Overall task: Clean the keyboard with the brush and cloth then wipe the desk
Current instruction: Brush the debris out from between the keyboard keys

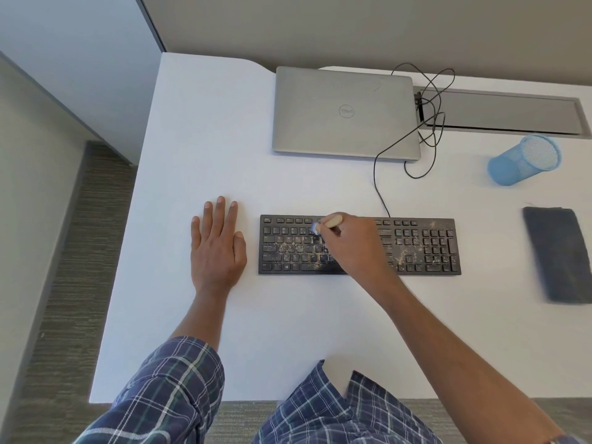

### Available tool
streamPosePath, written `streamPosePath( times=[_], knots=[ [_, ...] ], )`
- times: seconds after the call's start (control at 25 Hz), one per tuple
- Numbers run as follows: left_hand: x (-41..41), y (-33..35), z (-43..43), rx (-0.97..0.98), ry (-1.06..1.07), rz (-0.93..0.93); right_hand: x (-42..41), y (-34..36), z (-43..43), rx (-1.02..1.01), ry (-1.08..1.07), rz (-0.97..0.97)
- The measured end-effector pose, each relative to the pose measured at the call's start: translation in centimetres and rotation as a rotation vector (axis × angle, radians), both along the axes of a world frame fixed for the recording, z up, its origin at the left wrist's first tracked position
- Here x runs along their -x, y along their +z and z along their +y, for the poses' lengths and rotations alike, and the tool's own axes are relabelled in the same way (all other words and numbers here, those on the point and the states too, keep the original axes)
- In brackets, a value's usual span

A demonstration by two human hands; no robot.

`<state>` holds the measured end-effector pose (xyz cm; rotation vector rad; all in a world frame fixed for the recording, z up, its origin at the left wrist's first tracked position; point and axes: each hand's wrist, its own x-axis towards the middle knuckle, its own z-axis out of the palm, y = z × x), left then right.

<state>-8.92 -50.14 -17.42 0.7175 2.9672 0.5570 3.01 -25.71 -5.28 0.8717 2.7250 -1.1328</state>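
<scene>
A black keyboard point(426, 248) lies across the middle of the white desk point(208, 149), with pale crumbs scattered over its keys. My right hand point(355, 245) is over the keyboard's middle and grips a small brush point(330, 222) with a tan wooden handle; its light bristles touch the upper key rows. My left hand point(217, 241) rests flat on the desk just left of the keyboard, fingers straight. A dark folded cloth point(557, 254) lies on the desk to the right of the keyboard.
A closed silver laptop point(344, 112) sits behind the keyboard. A black cable point(378, 174) loops from the keyboard toward a grey cable tray point(506, 112). A blue mesh cup point(525, 160) lies tipped at the right. The desk's left edge drops to carpet.
</scene>
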Motion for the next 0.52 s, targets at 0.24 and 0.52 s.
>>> streamPosePath(
  times=[0.24, 0.52],
  knots=[
    [0.0, -0.1, 0.0, 0.008, -0.001, 0.008, 0.0, 1.2, 0.6, 0.023, -0.016, -0.001],
    [0.0, -0.1, 0.1, 0.014, 0.003, 0.009, 0.3, -0.2, 0.3, -0.022, 0.043, -0.010]
  ],
)
